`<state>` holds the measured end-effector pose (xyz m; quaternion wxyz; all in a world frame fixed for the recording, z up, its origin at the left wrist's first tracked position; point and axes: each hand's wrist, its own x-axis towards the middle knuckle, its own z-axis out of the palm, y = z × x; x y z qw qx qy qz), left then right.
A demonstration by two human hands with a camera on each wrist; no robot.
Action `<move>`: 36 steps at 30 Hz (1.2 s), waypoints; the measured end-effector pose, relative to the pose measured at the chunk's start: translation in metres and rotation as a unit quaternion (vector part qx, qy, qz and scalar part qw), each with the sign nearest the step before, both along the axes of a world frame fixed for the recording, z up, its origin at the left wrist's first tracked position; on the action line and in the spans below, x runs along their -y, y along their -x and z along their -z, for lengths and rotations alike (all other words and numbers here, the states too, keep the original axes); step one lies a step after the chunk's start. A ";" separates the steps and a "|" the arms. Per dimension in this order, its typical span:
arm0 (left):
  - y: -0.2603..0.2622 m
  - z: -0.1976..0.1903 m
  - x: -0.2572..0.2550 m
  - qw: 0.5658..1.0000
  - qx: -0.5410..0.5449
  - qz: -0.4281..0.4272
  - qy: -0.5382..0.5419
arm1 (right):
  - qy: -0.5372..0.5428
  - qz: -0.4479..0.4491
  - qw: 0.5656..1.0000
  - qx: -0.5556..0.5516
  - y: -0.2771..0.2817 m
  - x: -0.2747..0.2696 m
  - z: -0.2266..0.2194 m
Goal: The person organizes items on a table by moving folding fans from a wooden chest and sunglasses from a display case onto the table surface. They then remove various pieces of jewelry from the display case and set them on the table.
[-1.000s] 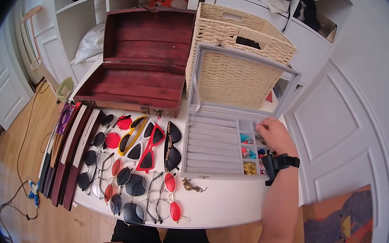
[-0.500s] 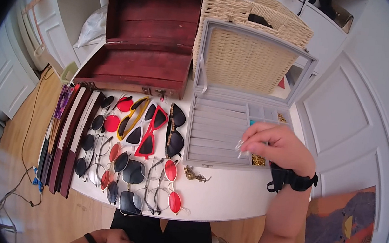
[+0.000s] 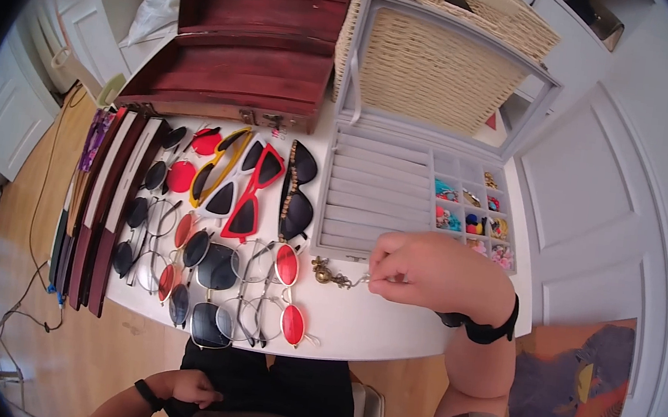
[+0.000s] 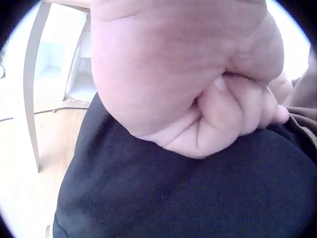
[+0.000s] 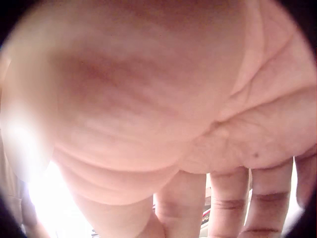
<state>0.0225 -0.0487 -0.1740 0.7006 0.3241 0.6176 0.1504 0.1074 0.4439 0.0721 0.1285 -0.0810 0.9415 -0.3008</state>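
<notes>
My right hand (image 3: 438, 275) is over the white table, just in front of the grey jewelry box (image 3: 369, 259). Its thumb and fingers pinch a small shiny silvery piece (image 3: 362, 279), too small to make out. Left of the fingertips lies a bronze trinket with a chain (image 3: 327, 274). The box stands with its glass lid raised, showing padded ring rows (image 3: 379, 177) and small compartments of colourful jewelry (image 3: 447, 219). In the right wrist view the palm hides what the fingers hold. My left hand (image 3: 193, 387) rests on the lap, fingers loosely curled, holding nothing.
Rows of sunglasses and eyeglasses (image 3: 248, 198) cover the table's left half. Beyond them stands an open dark red wooden case (image 3: 233, 79); folded fans (image 3: 113, 206) lie at the left edge. A woven basket (image 3: 441, 80) stands behind the jewelry box.
My right hand has moved from the box's back right compartments forward and left to the table by the trinket, carrying the silvery piece. The left hand stays on the lap. The head view has tilted down.
</notes>
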 end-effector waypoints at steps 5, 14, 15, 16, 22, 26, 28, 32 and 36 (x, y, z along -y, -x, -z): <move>0.005 0.011 0.016 0.999 -0.006 -0.019 0.030 | 0.046 0.061 0.996 -0.052 -0.002 -0.022 -0.008; 0.007 0.015 0.013 1.000 0.007 -0.011 0.020 | -0.107 0.468 0.859 -0.180 -0.028 -0.142 0.023; 0.006 0.012 0.011 1.000 0.009 -0.010 0.018 | -0.108 0.469 0.857 -0.182 -0.027 -0.150 0.027; 0.005 0.009 0.008 1.000 0.011 -0.008 0.017 | -0.087 0.464 0.868 -0.157 -0.026 -0.154 0.030; 0.006 0.012 0.012 1.000 0.005 -0.018 0.008 | -0.006 0.496 0.867 -0.047 -0.020 -0.163 0.039; 0.003 0.008 0.010 1.000 -0.009 -0.008 0.011 | -0.013 0.466 0.884 -0.033 -0.017 -0.166 0.041; 0.002 0.007 0.004 1.000 -0.013 0.001 0.027 | -0.011 0.458 0.888 -0.036 -0.017 -0.168 0.043; 0.004 0.008 0.011 0.999 -0.004 -0.013 0.037 | -0.027 0.483 0.875 -0.005 -0.014 -0.156 0.030; 0.002 0.000 0.000 1.000 0.003 -0.022 0.021 | -0.071 0.463 0.883 -0.024 -0.015 -0.165 0.041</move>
